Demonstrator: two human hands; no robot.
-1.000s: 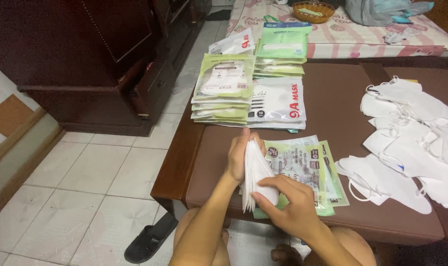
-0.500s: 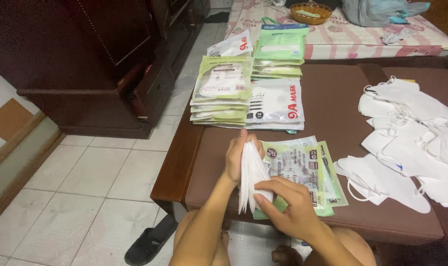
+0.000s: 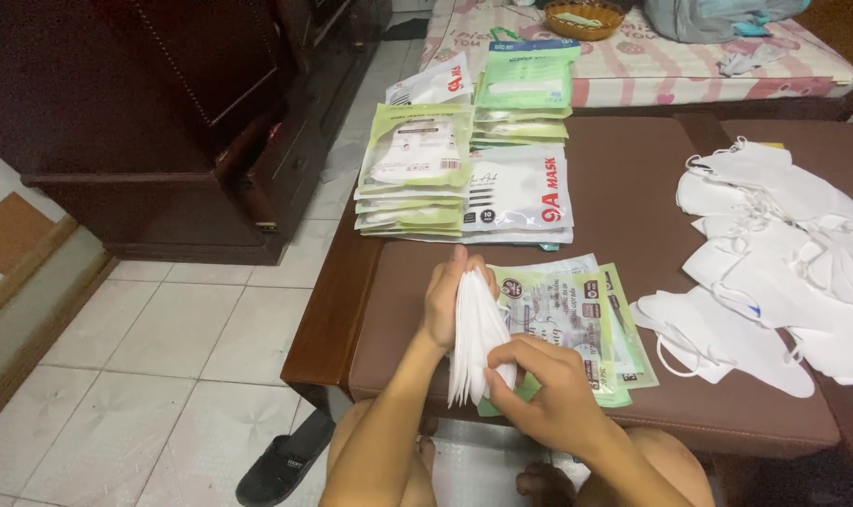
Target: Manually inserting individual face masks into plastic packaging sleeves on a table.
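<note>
1. Stack of white folded fabric face masks (image 3: 476, 338): held on edge, upright, between both hands, just above the near edge of the brown padded bench top (image 3: 624, 188).
2. Left hand (image 3: 448, 299): fingers curled over the top and far side of the stack, closed on it, not spread. Fingertips bunch at the upper edge.
3. Right hand (image 3: 544, 385): thumb and fingers pinched on the lower near edge of the same stack, fingers bent, palm down. Can't tell how many masks it pinches.
4. Under and just right of the stack: flat green-and-white plastic mask pouches (image 3: 577, 314) fanned on the bench, partly covered by the right hand.
5. Farther back on the bench: pile of pale green sealed mask packets (image 3: 415, 164) and, touching its right side, a pile of white printed mask packets (image 3: 520, 192). Behind those, another stack of green packets (image 3: 525, 89).
6. Right side of the bench: loose heap of white masks with ear loops (image 3: 783, 253), well apart from the hands.
7. Left of the bench: tiled floor, dark wooden cabinet (image 3: 182, 113), a black slipper (image 3: 281, 460) near the person's knee.
8. Far end: mattress with pink patterned cover (image 3: 727, 66), a woven basket (image 3: 584, 17) on it.
</note>
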